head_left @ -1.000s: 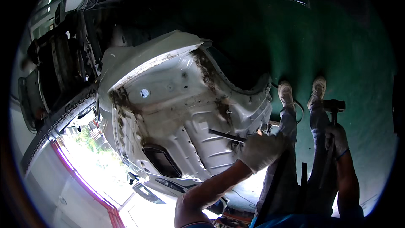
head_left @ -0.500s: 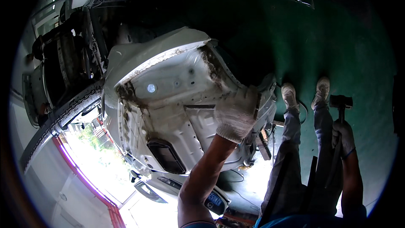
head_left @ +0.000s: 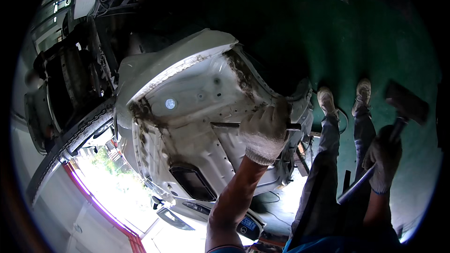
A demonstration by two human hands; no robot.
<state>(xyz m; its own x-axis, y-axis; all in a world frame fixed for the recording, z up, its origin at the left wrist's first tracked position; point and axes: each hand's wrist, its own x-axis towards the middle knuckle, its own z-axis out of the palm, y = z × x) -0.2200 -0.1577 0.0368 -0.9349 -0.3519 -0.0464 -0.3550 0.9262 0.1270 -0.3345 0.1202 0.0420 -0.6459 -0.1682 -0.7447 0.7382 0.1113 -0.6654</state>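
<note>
In the middle, the white car body section (head_left: 197,154) shows bare sheet metal with brown grime along its seams. My left hand (head_left: 266,136), in a pale knitted glove, is closed round a chisel-like metal rod (head_left: 226,125). The rod lies across the panel, its thin end to the left and its other end (head_left: 294,127) out past my fingers on the right. Whether its tip touches the metal I cannot tell. Over at the right, my gloved right hand (head_left: 383,157) grips a hammer (head_left: 407,103) by the handle, its blocky head upward and away from the panel.
Dark vehicle parts and a perforated metal beam (head_left: 77,122) stand at the left. A second white car (head_left: 187,206) is beyond the panel's lower edge, by a bright opening. My shoes (head_left: 326,100) are on the green floor (head_left: 300,28), with a cable (head_left: 346,122) beside them.
The hammer has come up, its head tilting to the right and looking larger. The rod in my left hand now shows at both sides of the fist. The whole view has shifted slightly.
</note>
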